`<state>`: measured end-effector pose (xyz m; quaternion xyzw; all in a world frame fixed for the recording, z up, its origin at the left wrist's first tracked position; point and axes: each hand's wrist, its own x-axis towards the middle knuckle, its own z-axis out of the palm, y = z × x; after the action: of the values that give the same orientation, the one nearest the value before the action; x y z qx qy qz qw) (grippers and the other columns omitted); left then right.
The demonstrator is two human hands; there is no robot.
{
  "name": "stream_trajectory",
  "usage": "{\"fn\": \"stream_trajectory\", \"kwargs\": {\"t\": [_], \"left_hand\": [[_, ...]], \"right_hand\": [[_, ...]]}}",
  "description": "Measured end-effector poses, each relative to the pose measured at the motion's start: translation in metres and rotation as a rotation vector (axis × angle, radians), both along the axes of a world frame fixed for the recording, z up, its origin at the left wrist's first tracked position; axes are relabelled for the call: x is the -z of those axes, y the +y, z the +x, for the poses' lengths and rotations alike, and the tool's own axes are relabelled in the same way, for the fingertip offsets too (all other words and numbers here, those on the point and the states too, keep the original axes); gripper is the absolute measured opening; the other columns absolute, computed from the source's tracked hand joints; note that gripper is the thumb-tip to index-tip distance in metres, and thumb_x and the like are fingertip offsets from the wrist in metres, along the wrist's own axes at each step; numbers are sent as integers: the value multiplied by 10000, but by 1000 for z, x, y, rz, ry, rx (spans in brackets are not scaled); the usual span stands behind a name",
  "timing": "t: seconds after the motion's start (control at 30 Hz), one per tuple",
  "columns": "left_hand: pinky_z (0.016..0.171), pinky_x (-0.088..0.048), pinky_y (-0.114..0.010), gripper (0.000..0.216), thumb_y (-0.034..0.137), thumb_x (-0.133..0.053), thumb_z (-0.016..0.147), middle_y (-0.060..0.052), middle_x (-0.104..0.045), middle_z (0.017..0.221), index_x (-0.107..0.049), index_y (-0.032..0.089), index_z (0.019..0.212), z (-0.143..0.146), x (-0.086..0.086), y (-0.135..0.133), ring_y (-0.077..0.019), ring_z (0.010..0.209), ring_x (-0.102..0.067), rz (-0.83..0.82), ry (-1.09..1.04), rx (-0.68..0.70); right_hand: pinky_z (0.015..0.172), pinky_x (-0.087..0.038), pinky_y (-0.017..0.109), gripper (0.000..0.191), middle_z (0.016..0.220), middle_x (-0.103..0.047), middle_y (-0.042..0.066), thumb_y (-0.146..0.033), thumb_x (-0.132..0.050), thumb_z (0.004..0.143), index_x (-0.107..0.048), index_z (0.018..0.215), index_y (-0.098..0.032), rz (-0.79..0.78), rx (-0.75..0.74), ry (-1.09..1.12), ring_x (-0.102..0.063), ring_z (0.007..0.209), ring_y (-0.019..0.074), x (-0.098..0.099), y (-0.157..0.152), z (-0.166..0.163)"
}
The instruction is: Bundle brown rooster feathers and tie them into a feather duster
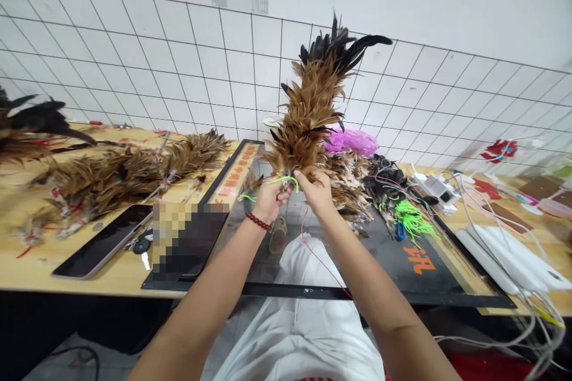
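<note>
A tall brown feather duster (pixel 313 101) with black tips stands upright in front of me. My left hand (pixel 269 197) and my right hand (pixel 316 189) are both closed around its lower end. A bright green cord (pixel 282 180) loops between the two hands at the base of the feathers. A thin red thread (pixel 319 259) hangs down from my right hand towards my lap. A red bead bracelet (pixel 258 221) sits on my left wrist.
Finished feather dusters (pixel 116 175) lie on the wooden table at left, beside a phone (pixel 102 247). A black mat (pixel 402 262) holds loose feathers (pixel 348 184), green cords (pixel 411 218), a pink bag (pixel 351 141). White cables and boxes (pixel 504 256) crowd the right. A wire grid stands behind.
</note>
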<state>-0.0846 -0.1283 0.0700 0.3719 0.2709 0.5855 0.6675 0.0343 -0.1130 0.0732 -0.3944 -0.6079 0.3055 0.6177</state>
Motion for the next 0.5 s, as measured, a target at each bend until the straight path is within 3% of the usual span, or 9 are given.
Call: {"fn": "stream_trajectory", "kwargs": {"t": [0.2,0.37,0.5], "left_hand": [[348,-118,-157,419,526,-640,696,23,-472,531,-500,133,654,2,-2,-2,-14,359,-286,-40,1,-17],[362,-142,-145,444,441,-792,568,52,-441,527,-475,135,629,6,5,0,1,372,-297,4,82,-84],[362,-145,-146,435,429,-791,577,54,-438,506,-470,139,620,10,8,1,-1,365,-295,14,120,-135]], "right_hand": [[651,-433,248,312,638,-524,-2,-458,-555,772,-513,620,-188,22,98,-138,-494,635,120,3,-2,2],[659,-438,253,264,664,-571,4,-431,-566,750,-531,663,-184,40,79,-108,-505,646,126,2,-3,2],[627,-436,244,217,665,-571,-4,-394,-579,727,-541,712,-181,14,34,-54,-497,630,120,7,-2,1]]}}
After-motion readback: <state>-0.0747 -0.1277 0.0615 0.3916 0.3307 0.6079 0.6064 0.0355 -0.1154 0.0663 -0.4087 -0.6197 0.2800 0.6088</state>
